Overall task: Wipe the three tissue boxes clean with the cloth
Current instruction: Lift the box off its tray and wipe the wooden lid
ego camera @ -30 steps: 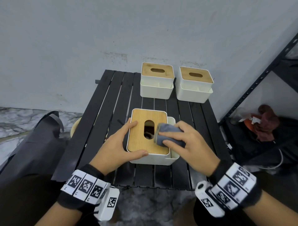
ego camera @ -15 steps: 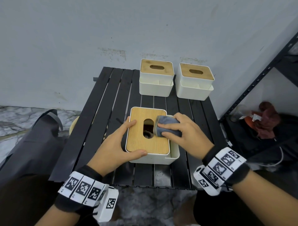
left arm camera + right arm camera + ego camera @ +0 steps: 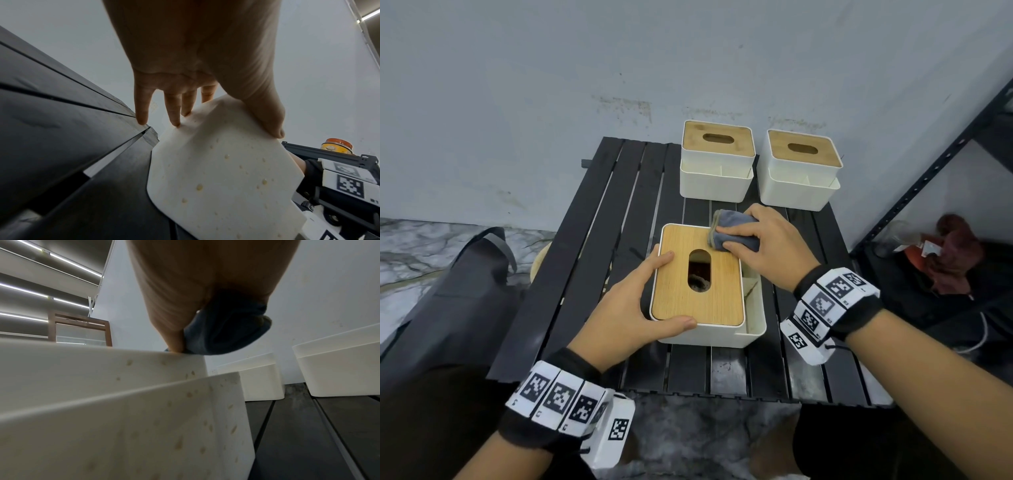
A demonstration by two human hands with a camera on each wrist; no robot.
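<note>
Showing brown spots on tissue box (image 3: pixel 222 170) wall: wrist views only.

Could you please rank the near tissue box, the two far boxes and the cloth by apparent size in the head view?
1. near tissue box
2. far left box and far right box: alike, unranked
3. cloth

No words, brands or numbers can be read; the only signs are black-and-white square code tags on the left wristband (image 3: pixel 558 399) and the right wristband (image 3: pixel 828 301), with tiny marks beside them too small to make out.
</note>
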